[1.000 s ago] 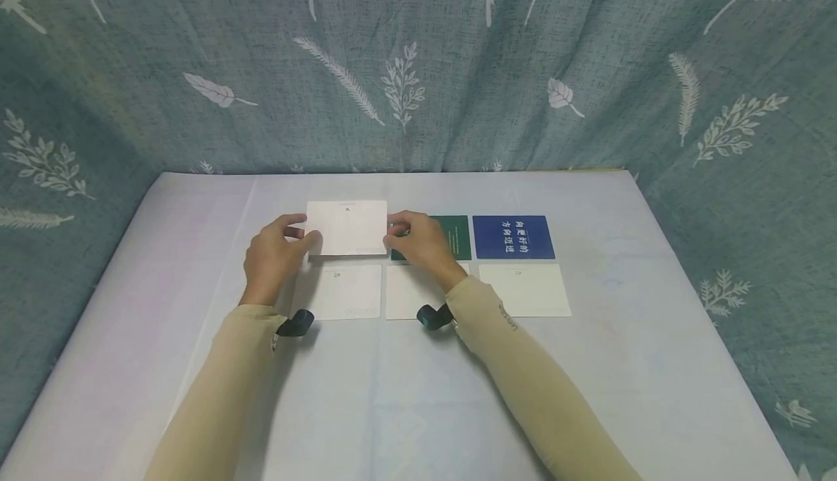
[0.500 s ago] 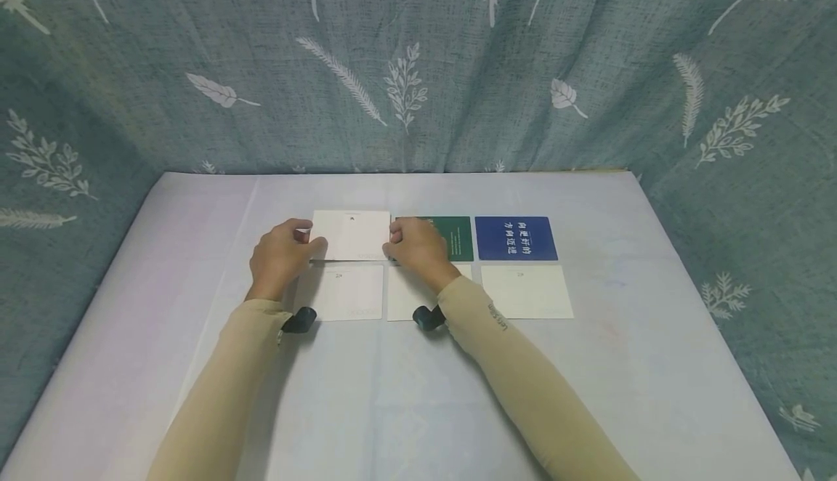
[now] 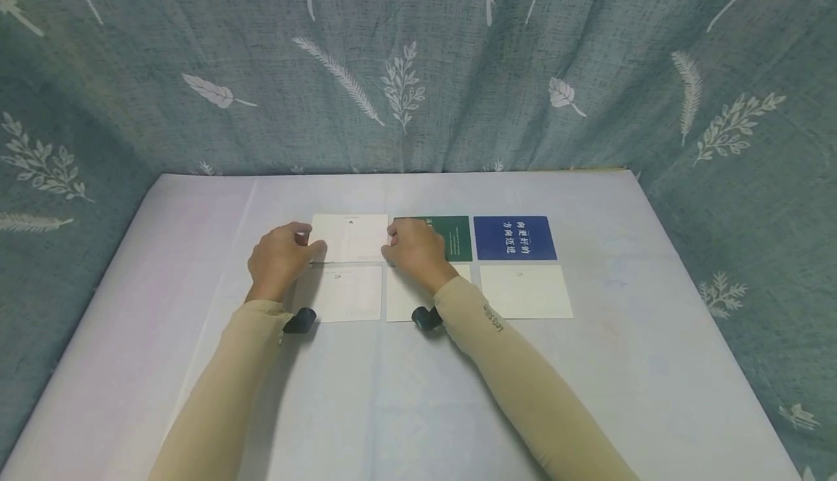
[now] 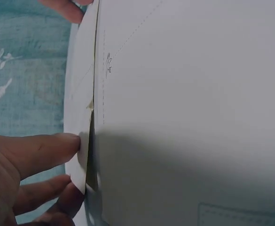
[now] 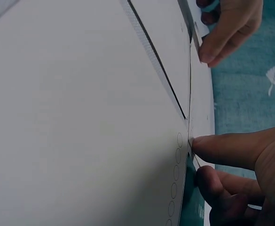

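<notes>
Near row on the table (image 3: 654, 365): 3 white cards lying flat, left one (image 3: 346, 293), mid one (image 3: 408, 299) partly under the R forearm, right one (image 3: 526, 291). Far row: white card (image 3: 349, 237) at left, held by both hands, low over or on the table, can't tell which. L hand (image 3: 280, 257) at its left edge, thumb (image 4: 38, 148) on top, other fingers curled under, pinching the edge. R hand (image 3: 416, 248) at its right edge, same pinch, thumb (image 5: 231, 148) on top, fingers below. Green card (image 3: 456, 237) just right of it, partly under the R hand. Blue card (image 3: 515, 237) w/ white text at far right. Leaf-print curtain (image 3: 418, 59) behind.
</notes>
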Tool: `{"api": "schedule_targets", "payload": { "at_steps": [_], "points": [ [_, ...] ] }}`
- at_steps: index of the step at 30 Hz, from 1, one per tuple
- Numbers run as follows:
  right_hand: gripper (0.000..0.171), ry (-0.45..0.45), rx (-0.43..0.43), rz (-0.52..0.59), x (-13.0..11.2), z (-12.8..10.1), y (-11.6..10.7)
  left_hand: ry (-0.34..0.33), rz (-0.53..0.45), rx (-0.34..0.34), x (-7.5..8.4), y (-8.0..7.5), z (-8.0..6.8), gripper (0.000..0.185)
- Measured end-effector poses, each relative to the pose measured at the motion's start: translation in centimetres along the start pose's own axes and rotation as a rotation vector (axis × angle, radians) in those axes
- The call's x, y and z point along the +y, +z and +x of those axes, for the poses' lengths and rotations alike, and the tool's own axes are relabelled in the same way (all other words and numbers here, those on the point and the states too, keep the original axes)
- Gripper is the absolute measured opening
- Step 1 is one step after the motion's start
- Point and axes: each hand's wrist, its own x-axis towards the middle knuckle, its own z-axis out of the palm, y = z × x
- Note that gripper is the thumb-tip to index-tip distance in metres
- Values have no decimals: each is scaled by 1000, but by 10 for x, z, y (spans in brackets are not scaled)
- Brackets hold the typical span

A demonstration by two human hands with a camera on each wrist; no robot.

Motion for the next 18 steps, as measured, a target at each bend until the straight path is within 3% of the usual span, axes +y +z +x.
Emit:
{"api": "schedule_targets", "payload": {
  "at_steps": [18],
  "points": [
    [35, -19, 27, 57, 4, -3, -4, -18, -18, 13, -3, 1, -1, 48]
  ]
}}
